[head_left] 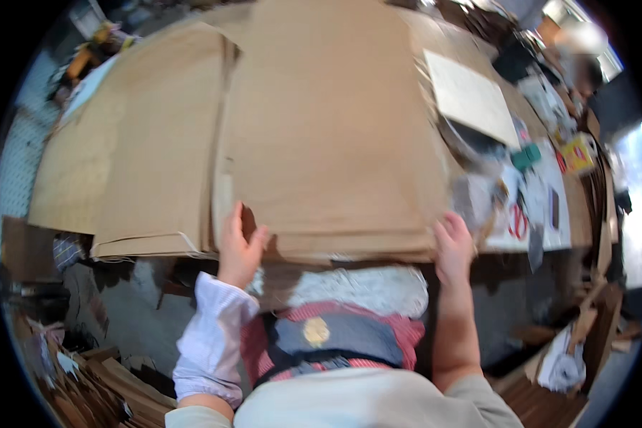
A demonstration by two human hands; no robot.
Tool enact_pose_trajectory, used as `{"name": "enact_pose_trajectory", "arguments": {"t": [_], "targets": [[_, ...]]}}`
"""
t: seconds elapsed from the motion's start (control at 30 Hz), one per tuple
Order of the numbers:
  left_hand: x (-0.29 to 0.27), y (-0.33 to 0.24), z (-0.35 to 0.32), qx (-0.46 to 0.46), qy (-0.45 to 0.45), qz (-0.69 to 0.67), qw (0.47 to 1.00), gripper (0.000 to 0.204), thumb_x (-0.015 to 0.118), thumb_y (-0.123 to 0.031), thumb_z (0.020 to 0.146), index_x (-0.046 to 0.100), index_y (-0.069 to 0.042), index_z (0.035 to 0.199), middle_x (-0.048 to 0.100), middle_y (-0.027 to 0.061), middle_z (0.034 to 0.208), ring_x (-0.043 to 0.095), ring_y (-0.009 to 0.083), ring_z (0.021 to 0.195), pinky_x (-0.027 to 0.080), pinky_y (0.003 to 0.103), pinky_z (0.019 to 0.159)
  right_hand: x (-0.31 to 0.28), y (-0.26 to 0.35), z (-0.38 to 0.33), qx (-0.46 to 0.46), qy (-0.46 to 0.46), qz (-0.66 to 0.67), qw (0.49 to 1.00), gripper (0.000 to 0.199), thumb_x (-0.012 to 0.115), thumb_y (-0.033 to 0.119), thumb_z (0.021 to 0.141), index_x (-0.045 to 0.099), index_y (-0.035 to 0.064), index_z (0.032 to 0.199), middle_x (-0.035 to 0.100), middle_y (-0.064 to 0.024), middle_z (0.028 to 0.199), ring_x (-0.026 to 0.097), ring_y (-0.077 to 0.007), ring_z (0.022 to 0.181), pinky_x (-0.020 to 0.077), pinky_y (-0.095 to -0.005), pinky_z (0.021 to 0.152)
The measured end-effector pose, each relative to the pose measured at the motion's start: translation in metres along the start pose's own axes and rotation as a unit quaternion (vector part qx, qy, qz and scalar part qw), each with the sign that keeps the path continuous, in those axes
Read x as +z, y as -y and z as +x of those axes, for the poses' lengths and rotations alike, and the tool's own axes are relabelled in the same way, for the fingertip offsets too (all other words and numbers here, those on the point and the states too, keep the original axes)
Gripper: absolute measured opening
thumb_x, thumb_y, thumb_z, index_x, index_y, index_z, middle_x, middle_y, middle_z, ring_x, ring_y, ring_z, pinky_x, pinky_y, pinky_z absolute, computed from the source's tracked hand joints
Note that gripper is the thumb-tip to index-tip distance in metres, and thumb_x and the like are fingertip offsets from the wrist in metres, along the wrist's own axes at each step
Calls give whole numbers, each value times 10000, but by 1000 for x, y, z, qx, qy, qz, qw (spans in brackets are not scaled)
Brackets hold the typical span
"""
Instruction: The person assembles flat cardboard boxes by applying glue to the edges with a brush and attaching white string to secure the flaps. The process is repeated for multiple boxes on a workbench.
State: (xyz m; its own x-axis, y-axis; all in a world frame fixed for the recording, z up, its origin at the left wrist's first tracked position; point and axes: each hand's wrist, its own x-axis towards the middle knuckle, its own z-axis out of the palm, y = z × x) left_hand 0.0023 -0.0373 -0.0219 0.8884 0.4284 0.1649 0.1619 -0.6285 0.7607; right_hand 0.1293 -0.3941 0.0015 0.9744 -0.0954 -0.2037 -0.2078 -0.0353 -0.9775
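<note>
A large stack of brown kraft paper (328, 135) lies in front of me, its near edge layered and folded. My left hand (242, 246) is at its near left corner, thumb and fingers apart, with nothing seen in its grasp. At the near right corner, my right hand (453, 246) has its fingers curled in on the paper's edge; its fingertips are partly hidden and slightly blurred. A second stack of brown paper (160, 143) lies to the left, a pale strip along its near edge.
On the right are a cream board (471, 96), red-handled scissors (517, 221), a green object (526, 157) and a yellow box (578, 155). A white padded seat (357, 289) is under the table's front edge. Flat cardboard (100, 385) leans at lower left; a white roll (565, 367) sits lower right.
</note>
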Motion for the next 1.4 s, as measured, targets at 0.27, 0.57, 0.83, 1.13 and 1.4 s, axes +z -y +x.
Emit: {"name": "enact_pose_trajectory", "arguments": {"t": [0.27, 0.57, 0.83, 1.13, 1.4], "targets": [[-44, -37, -16, -20, -26, -22, 999, 258, 585, -213, 885, 529, -22, 721, 523, 194, 629, 508, 372, 568, 395, 407, 513, -8, -4, -9, -72, 131, -300, 942, 316, 475, 23, 888, 493, -66, 1191, 618, -151, 1040, 597, -193, 935, 465, -287, 815], [-255, 139, -12, -40, -323, 184, 927, 257, 563, -192, 907, 571, 37, 789, 564, 129, 657, 505, 187, 585, 412, 336, 548, 241, 26, -71, 99, 427, 31, 898, 329, 460, 67, 902, 493, -3, 1221, 539, -10, 760, 477, -52, 528, 402, -208, 446], [-345, 267, 42, -160, -257, 188, 935, 298, 648, -241, 808, 623, 50, 755, 587, 115, 594, 543, 145, 569, 438, 333, 551, 331, 13, -96, 117, 485, 38, 866, 384, 541, 135, 894, 463, -6, 1243, 578, -67, 734, 567, -107, 555, 445, -246, 446], [-230, 128, 2, 22, -340, 232, 911, 143, 618, -146, 873, 614, -5, 893, 615, 99, 856, 578, 234, 776, 471, 328, 742, 34, 62, -34, -229, 294, -400, 837, 88, 572, 52, 802, 628, -1, 843, 652, -165, 878, 632, -258, 769, 508, -346, 693], [-26, -30, -75, 234, 226, 70, 943, 97, 716, -86, 688, 645, -51, 743, 589, 84, 710, 576, 264, 676, 461, 369, 590, -108, 56, 26, -289, 20, -672, 681, 487, 538, -71, 757, 563, 129, 1200, 556, -140, 982, 572, -332, 903, 470, -379, 760]]}}
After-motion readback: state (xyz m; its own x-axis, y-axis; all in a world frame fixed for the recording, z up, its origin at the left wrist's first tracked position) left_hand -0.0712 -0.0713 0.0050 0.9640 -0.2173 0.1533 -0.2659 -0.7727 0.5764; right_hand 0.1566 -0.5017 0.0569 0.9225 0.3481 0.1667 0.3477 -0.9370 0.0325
